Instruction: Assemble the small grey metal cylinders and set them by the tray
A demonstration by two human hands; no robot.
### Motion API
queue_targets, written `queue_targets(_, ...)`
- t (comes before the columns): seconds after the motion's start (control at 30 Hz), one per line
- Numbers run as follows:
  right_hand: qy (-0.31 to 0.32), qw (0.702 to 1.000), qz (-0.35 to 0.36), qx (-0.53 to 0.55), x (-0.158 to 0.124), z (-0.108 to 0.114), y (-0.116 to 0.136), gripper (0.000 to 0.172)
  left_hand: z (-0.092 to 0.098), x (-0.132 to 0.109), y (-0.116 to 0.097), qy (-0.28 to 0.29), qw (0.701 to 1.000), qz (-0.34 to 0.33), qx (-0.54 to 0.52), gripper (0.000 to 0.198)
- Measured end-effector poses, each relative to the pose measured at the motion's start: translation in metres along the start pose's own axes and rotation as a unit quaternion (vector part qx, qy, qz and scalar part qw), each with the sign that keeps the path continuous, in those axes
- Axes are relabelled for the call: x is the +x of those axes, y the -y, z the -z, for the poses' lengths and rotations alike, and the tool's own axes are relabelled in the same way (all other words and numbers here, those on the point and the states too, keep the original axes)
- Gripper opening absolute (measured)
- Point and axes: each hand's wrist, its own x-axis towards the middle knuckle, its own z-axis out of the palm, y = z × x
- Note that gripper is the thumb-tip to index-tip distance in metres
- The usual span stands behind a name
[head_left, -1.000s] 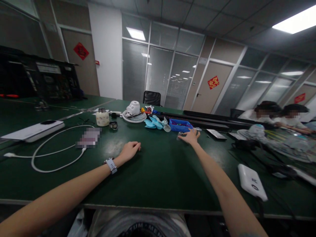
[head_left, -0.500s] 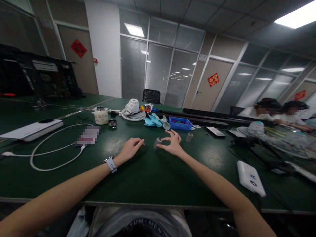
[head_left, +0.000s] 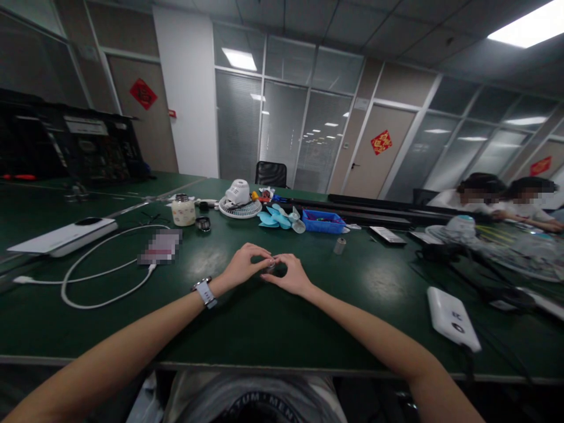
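Both my hands meet over the middle of the green table (head_left: 247, 329). Between their fingertips is a small metal cylinder (head_left: 271, 266), mostly covered by the fingers. My left hand (head_left: 245, 265), with a watch on its wrist, pinches at it from the left. My right hand (head_left: 291, 274) curls its thumb and fingers around it from the right. A second small metal cylinder (head_left: 339, 245) stands upright on the table, to the right of my right hand and apart from it.
Beyond my hands lie blue fan blades (head_left: 277, 217), a white fan body (head_left: 238, 194) and a blue tray (head_left: 324, 221). A patterned jar (head_left: 183, 211), a phone (head_left: 161, 247) and a white cable (head_left: 66, 294) are left. A white power bank (head_left: 453, 317) lies right; two people sit far right.
My right hand has moved left with the small metal cylinder. My left hand has shifted right to meet it, and both sets of fingertips now come together at the cylinder.
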Motion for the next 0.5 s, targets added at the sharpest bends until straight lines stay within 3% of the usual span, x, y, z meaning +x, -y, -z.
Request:
queue_targets(0.13, 0.005, 0.999, -0.037, 0.028, 0.0, -0.004, 0.006, 0.041, 0.004, 0.004, -0.002, -0.018, 1.0, 0.019, -0.005, 0.03)
queue_targets(0.27, 0.006, 0.996, -0.053, 0.076, -0.005, 0.001, 0.011, 0.035, 0.012, -0.002, 0.014, -0.05, 0.998, 0.049, 0.009, 0.034)
queue_targets(0.4, 0.025, 0.984, -0.063, 0.162, -0.014, 0.013, 0.006, 0.035, 0.015, -0.012, 0.037, 0.059, 0.994, 0.074, 0.051, 0.027)
queue_targets(0.5, 0.051, 0.96, -0.091, 0.26, -0.017, 0.017, -0.006, 0.04, 0.01, -0.015, 0.045, 0.086, 0.988, 0.113, 0.054, 0.028)
